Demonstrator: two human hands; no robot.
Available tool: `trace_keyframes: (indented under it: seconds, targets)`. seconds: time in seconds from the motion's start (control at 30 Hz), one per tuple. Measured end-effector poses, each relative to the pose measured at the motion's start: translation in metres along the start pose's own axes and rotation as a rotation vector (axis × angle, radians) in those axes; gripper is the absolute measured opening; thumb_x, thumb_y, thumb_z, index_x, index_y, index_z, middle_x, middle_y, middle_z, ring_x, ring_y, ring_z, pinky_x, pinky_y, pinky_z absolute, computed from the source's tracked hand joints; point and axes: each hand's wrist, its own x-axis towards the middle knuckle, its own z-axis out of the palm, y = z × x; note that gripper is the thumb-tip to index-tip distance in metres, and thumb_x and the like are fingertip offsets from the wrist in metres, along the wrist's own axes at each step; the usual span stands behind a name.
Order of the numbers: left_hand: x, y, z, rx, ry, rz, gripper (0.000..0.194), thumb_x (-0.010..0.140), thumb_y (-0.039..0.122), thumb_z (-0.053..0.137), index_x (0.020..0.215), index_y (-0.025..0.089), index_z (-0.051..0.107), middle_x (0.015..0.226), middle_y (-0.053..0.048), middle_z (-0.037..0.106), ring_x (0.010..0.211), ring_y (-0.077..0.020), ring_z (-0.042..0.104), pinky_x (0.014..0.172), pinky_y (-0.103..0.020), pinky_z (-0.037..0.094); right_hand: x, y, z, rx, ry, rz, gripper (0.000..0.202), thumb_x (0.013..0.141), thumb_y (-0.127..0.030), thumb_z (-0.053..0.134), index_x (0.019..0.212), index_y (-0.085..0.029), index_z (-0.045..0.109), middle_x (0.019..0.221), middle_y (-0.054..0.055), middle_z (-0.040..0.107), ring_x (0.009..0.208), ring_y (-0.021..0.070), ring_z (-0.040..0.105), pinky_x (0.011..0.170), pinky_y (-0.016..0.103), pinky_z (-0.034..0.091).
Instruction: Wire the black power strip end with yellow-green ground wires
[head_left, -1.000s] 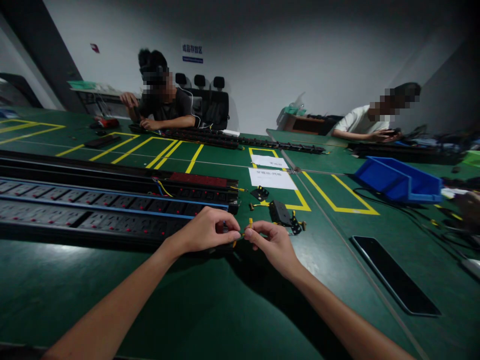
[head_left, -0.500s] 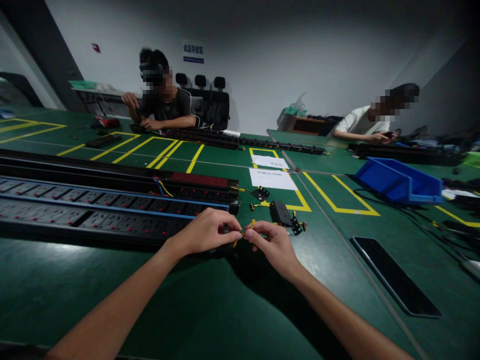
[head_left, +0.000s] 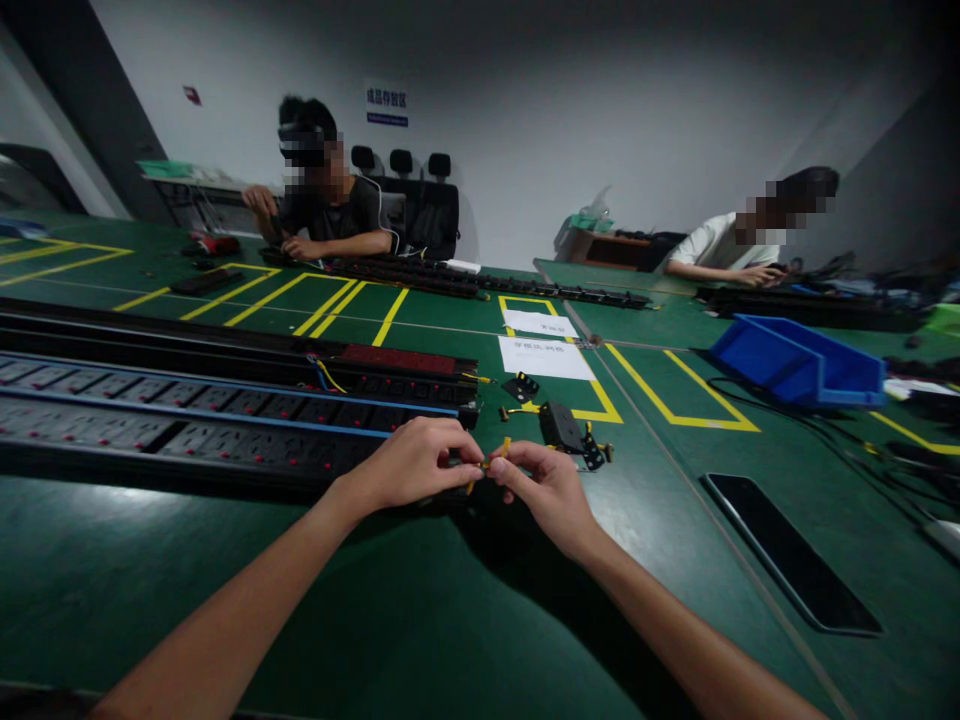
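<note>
At the right end of the long black power strip (head_left: 247, 445), my left hand (head_left: 424, 462) is closed, thumb and fingertips pinching a thin yellow wire (head_left: 507, 443). My right hand (head_left: 551, 490) meets it fingertip to fingertip and pinches the same yellow piece, whose short end sticks up above the fingers. Another bit of yellow shows below the left fingertips; the fingers hide how the two join. Just beyond my right hand lies a black box-shaped part (head_left: 560, 428) with a perforated black bracket (head_left: 596, 447) beside it. A second small black bracket (head_left: 520, 387) lies farther back.
A dark phone (head_left: 791, 555) lies to the right, behind it a blue bin (head_left: 802, 365) and black cables (head_left: 817, 430). Paper sheets (head_left: 546, 358) lie within yellow tape. Across the green table (head_left: 360, 600) sit two people, one at left (head_left: 330, 215), one at right (head_left: 724, 245).
Both my hands stay in nearly the same place, still pinching the yellow wire. The person at the right has shifted slightly.
</note>
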Motion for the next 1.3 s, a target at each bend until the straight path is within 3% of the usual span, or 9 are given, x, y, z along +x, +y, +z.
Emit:
trace_keyframes:
  seconds: [0.4,0.6,0.83,1.03,1.3]
  targets:
    - [-0.001,0.004,0.002,0.134,-0.011,-0.055,0.017,0.093,0.029,0.06,0.1,0.023,0.074,0.094,-0.002,0.07,0.08,-0.0146,0.062,0.067,-0.025,0.041,0.0,0.0,0.001,0.026,0.0,0.005,0.028,0.082,-0.046,0.074,0.087,-0.018,0.074,0.073,0.003,0.066,0.062,0.014,0.056,0.051,0.024,0.051]
    - [-0.001,0.003,0.002,0.115,0.015,-0.036,0.019,0.095,0.026,0.056,0.102,0.021,0.073,0.098,-0.003,0.069,0.085,-0.0154,0.064,0.071,-0.026,0.044,0.0,-0.003,0.002,0.159,0.062,0.074,0.038,0.081,-0.051,0.074,0.101,-0.019,0.07,0.078,0.004,0.067,0.07,0.0168,0.059,0.052,0.024,0.05]
    - [-0.001,-0.003,-0.012,0.14,0.107,-0.065,0.016,0.091,0.03,0.061,0.092,0.018,0.073,0.09,-0.004,0.069,0.078,-0.0156,0.063,0.07,-0.027,0.045,0.007,0.005,-0.006,0.185,0.257,0.189,0.037,0.075,-0.052,0.076,0.085,-0.018,0.067,0.066,-0.001,0.06,0.056,0.0114,0.049,0.044,0.02,0.038]
    - [-0.003,-0.005,-0.012,0.145,0.03,-0.075,0.011,0.086,0.025,0.065,0.089,0.021,0.075,0.091,-0.003,0.074,0.079,-0.0159,0.065,0.07,-0.026,0.044,0.009,0.009,-0.007,0.194,0.268,0.216,0.032,0.074,-0.048,0.075,0.082,-0.018,0.067,0.062,-0.003,0.057,0.051,0.0101,0.045,0.042,0.019,0.033]
    - [-0.003,-0.006,-0.01,0.228,0.014,-0.087,0.01,0.083,0.026,0.065,0.086,0.022,0.074,0.089,0.0,0.073,0.083,-0.0176,0.064,0.076,-0.03,0.044,0.009,0.006,-0.005,0.167,0.268,0.217,0.032,0.073,-0.048,0.074,0.08,-0.018,0.067,0.06,-0.003,0.055,0.049,0.0098,0.043,0.041,0.02,0.033]
